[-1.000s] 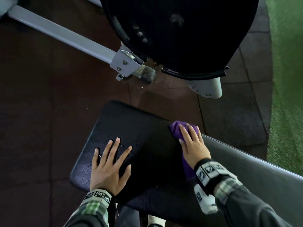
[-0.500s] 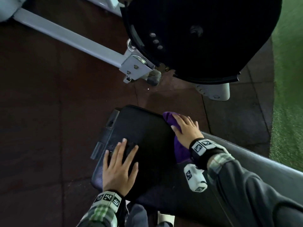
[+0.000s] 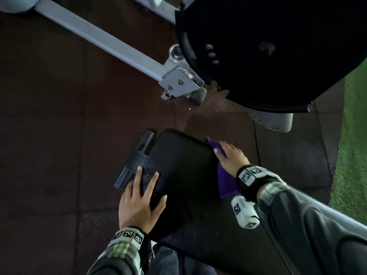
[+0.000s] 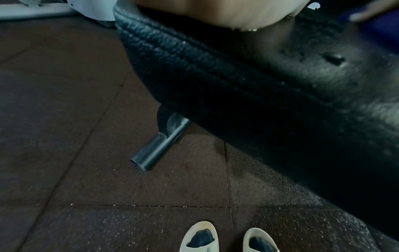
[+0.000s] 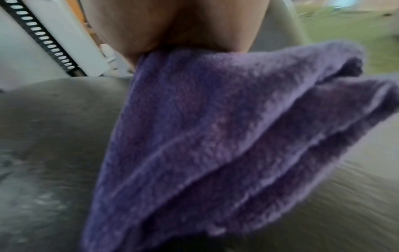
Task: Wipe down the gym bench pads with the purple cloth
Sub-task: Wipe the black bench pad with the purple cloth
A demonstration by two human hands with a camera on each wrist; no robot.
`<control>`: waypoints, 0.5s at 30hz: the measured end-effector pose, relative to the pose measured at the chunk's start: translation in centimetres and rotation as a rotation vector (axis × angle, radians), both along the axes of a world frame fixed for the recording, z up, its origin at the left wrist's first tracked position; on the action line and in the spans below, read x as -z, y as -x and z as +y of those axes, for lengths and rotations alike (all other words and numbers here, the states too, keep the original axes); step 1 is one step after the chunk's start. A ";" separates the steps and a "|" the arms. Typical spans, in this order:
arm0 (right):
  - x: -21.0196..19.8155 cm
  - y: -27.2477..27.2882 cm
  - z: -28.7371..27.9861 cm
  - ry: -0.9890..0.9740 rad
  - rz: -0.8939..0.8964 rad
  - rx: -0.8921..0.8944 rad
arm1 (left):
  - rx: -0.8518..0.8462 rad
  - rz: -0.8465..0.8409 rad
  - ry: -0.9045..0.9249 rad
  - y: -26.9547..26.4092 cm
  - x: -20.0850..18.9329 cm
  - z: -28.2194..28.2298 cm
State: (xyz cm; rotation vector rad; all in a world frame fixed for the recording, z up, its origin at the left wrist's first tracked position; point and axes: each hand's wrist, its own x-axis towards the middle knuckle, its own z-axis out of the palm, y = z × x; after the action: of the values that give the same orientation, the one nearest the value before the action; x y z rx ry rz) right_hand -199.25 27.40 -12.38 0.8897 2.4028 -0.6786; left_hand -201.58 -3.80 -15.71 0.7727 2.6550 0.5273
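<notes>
The black bench pad (image 3: 178, 163) fills the lower middle of the head view. My left hand (image 3: 142, 197) lies flat on its near left part, fingers spread and straight. My right hand (image 3: 230, 155) presses the purple cloth (image 3: 226, 183) against the pad's far right edge; its fingertips reach over that edge and are partly hidden. The cloth trails from under the palm toward my wrist. In the right wrist view the cloth (image 5: 215, 136) hangs in folds over the pad (image 5: 43, 136) below my palm. The left wrist view shows the pad's stitched side (image 4: 237, 85).
A large black round pad (image 3: 268, 46) on a grey machine frame (image 3: 111, 42) stands just beyond the bench. A black tube (image 3: 137, 157) sticks out left of the pad. Dark rubber floor tiles (image 3: 49, 135) lie around; green turf (image 3: 353, 145) is at right. My shoes (image 4: 228, 238) are below.
My right hand has slid the cloth from the top of the pad out to its far right edge. The left hand stays flat on the pad. The camera has moved forward.
</notes>
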 end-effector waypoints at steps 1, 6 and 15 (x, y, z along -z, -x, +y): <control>0.2 1.1 -0.6 0.009 0.013 -0.054 | -0.003 -0.007 0.000 0.0 0.0 0.0; 0.1 1.2 -1.9 0.046 0.137 -0.124 | -0.022 -0.029 0.010 0.0 -0.4 0.0; 1.5 -7.1 1.8 -0.094 0.157 -0.048 | -0.025 -0.036 0.028 0.0 -0.3 -0.1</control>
State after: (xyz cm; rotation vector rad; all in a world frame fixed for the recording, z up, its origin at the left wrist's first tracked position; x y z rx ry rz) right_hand -192.20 29.24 -13.84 0.8409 2.6064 -0.6431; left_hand -201.57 -3.89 -15.45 0.7163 2.6365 0.5046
